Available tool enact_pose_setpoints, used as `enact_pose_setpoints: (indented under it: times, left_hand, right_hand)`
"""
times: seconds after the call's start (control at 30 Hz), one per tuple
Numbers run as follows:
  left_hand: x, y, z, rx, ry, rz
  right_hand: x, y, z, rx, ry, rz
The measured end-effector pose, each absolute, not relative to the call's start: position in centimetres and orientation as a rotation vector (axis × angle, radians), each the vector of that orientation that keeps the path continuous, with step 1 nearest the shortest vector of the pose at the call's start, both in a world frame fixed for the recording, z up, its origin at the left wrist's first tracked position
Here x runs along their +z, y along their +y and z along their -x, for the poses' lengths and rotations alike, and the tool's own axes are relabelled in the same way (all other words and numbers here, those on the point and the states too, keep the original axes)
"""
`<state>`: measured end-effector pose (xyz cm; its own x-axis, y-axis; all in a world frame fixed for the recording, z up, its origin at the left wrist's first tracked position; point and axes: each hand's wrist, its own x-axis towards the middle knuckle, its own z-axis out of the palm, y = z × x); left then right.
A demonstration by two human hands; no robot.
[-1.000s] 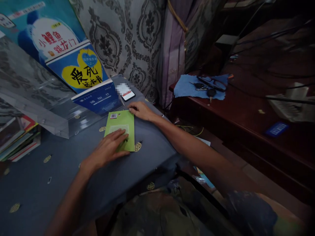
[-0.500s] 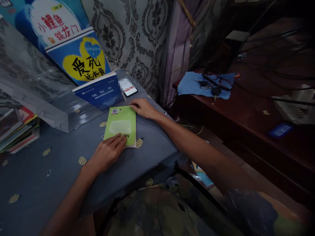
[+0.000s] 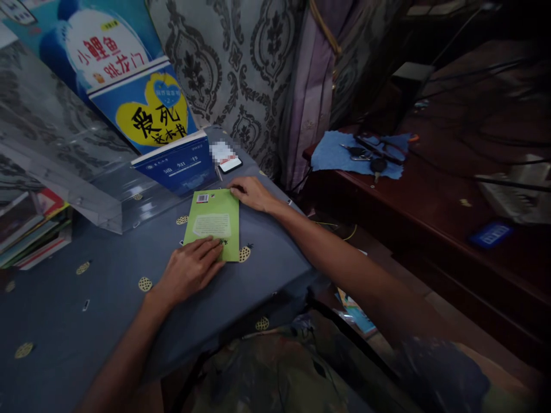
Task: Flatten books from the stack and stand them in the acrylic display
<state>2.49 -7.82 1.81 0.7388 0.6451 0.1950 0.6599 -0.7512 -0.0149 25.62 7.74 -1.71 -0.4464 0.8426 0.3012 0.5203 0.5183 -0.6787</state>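
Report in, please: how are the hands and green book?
Left hand resting on green book, near end. Right hand at its far right corner. Book lying on tablecloth; phone beyond, apart.

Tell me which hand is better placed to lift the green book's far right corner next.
Probably the right hand: its fingertips are right at that corner of the green book. The left hand lies flat over the near edge.

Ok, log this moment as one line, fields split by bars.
left hand: fingers on green book, near end | right hand: at book's far right corner | book: flat on tablecloth | phone: beyond book
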Motion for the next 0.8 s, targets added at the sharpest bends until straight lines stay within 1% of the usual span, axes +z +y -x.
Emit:
enact_pose_setpoints:
  times: [0.07, 0.2, 0.27, 0.4, 0.6, 0.8]
  left_hand:
    - [1.7, -7.4, -2.4, -0.295, -1.205, 2.813]
    - [0.3, -5.8, -1.5, -0.335, -1.618, 2.525]
    - [-0.6, -5.2, -1.1, -0.381, -1.716, 2.461]
    - [-0.8, -5.6, -1.4, -0.464, -1.716, 2.487]
    - [0.9, -7.6, -2.9, -0.419, -1.612, 2.576]
    - [1.3, -6.1, -2.1, -0.401, -1.649, 2.601]
  right_hand:
    - [-1.7, 7.7, -25.6, 0.654, -2.146, 1.102]
    - [-1.8, 7.8, -25.6, 0.631, -2.159, 1.097]
    - [-1.8, 7.8, -25.6, 0.619, -2.165, 1.09]
    - [-1.8, 7.7, -25.5, 0.585, -2.177, 1.091]
    - [-1.7, 7.4, -25.3, 0.556, -2.223, 1.038]
    - [-1.9, 7.4, -25.2, 0.501, -2.285, 1.032]
